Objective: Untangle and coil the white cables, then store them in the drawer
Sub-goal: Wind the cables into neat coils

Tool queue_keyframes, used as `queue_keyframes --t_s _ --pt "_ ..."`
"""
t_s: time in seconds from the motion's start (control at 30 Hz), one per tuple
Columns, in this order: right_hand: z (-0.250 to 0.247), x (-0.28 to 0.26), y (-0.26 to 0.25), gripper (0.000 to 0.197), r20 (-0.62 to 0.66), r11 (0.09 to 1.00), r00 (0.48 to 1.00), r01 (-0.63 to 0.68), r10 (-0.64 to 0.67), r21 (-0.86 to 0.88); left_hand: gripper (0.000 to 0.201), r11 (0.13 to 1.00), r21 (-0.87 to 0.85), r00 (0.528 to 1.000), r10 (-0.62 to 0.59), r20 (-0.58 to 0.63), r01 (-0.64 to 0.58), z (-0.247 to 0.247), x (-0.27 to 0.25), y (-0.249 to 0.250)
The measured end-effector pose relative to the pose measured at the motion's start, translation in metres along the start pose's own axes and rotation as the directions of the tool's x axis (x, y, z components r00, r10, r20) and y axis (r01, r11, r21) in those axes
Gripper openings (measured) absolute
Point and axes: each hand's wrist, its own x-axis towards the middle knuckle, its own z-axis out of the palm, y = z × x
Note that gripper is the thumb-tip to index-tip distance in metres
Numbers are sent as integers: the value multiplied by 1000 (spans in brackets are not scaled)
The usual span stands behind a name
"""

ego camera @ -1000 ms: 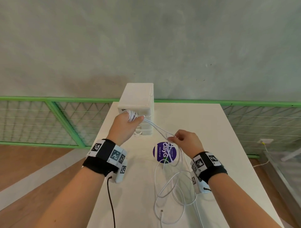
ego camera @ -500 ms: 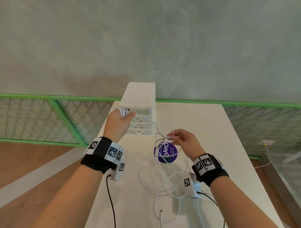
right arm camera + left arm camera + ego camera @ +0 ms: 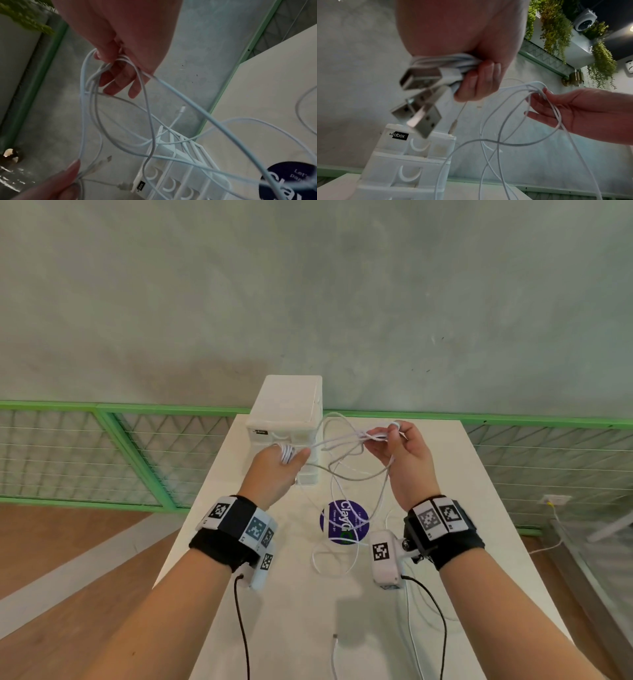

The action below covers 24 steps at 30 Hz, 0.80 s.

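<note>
Left hand (image 3: 274, 470) grips USB-end bundle of white cables (image 3: 346, 440) — strands run rightward to right hand (image 3: 404, 457), pinching loops; slack hangs to tabletop (image 3: 479, 542).

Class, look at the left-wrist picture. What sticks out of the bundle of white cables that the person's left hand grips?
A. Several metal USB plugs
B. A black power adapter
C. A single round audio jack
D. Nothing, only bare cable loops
A: in the left-wrist view the left hand grips a bunch of white cables, and three flat metal USB plugs stick out of it above the drawer box.
</note>
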Motion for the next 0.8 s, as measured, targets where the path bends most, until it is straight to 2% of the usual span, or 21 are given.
queue_keyframes --t_s 0.07,0.17,0.23,0.33,0.37,0.4,0.5,0.57,0.63,0.7,0.77,0.8 --pt "-2 -1 1 20 12 999 999 -32 32 -22 46 1000 -19 998 -4 -56 3 -3 3 0" --pt "-14 -9 7 23 55 967 989 -123 139 -224 48 998 -51 979 -45 -198 36 -16 8 -6" --pt "-22 -17 12 20 119 914 959 -201 257 -351 50 997 -73 955 -42 -294 21 -26 11 -10" --pt "-26 -28 20 22 226 746 865 -221 447 -628 49 997 -60 938 33 -346 -57 -30 11 -11" --pt "-28 -29 24 25 241 671 839 -183 487 -719 49 995 -45 938 64 -341 -84 -30 9 -9" --pt "-30 -29 29 26 236 590 836 -124 495 -798 50 994 -23 935 95 -341 -110 -29 8 -7" --pt "-47 -19 44 22 126 266 936 36 329 -963 53 991 0 927 125 -353 -133 -33 6 -5" --pt "-61 -14 48 21 40 136 979 13 200 -991 54 995 -26 921 75 -382 -92 -41 6 -5" --pt "-77 -11 51 22 -32 75 993 -40 112 -996 54 996 -64 902 31 -431 -65 -52 7 -5" --pt "-97 -9 53 22 -152 103 986 -159 75 -982 54 992 -84 872 42 -488 -95 -62 8 -1" --pt "-114 -11 54 31 -280 111 947 -299 157 -948 54 986 -120 861 36 -508 -112 -69 9 1" --pt "-118 -12 55 40 -312 50 922 -331 228 -942 53 987 -120 869 37 -494 -110 -70 9 3"
